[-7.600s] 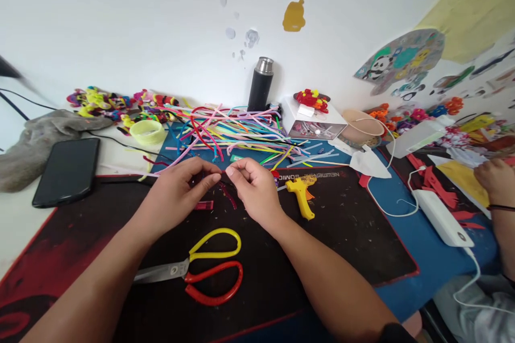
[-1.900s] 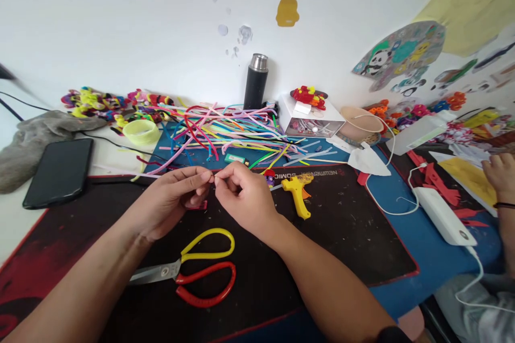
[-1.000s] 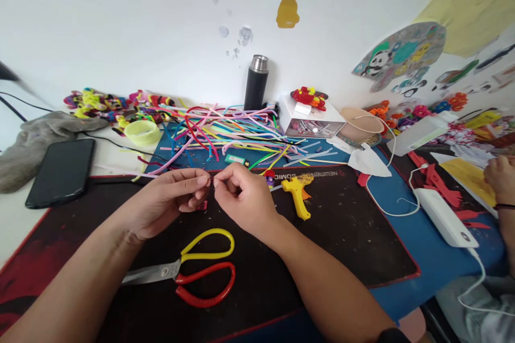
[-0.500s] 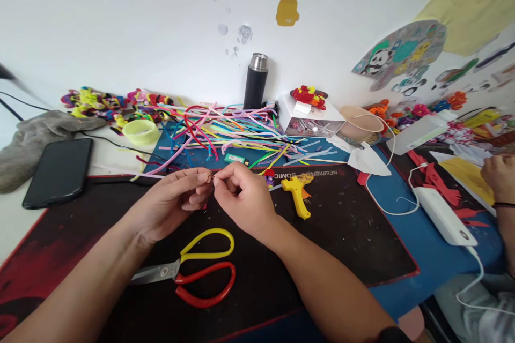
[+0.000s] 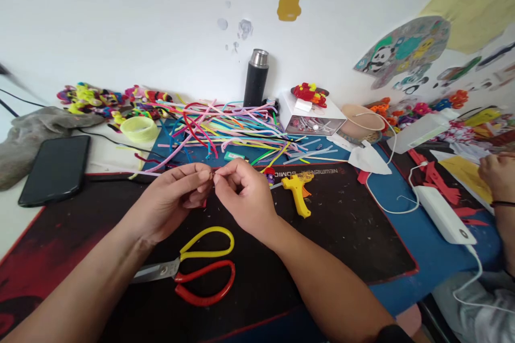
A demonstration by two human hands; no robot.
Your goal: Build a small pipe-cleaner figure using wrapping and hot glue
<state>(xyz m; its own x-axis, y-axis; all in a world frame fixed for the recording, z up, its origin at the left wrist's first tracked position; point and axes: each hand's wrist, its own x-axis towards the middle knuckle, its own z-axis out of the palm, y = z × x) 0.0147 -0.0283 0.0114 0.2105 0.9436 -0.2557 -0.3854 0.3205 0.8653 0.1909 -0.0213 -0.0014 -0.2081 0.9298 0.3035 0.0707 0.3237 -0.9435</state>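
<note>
My left hand and my right hand meet fingertip to fingertip above the dark mat. Both are closed in a pinch. Whatever lies between the fingertips is too small to name; a bit of red shows just under the left fingers. In front of the wrists lie scissors with one yellow and one red handle, their blades partly behind my left forearm. Right of my right hand rest a yellow glue gun and a small red and purple figure.
Behind the hands spreads a pile of coloured pipe cleaners, with a black thermos and a white box at the back. A phone lies left. On the right are a white power bank with cables and another person's hand.
My hands stay pinched together in nearly the same place, with only slight finger movement. The view has tipped down a little. The other person's hand at right has shifted slightly left.
</note>
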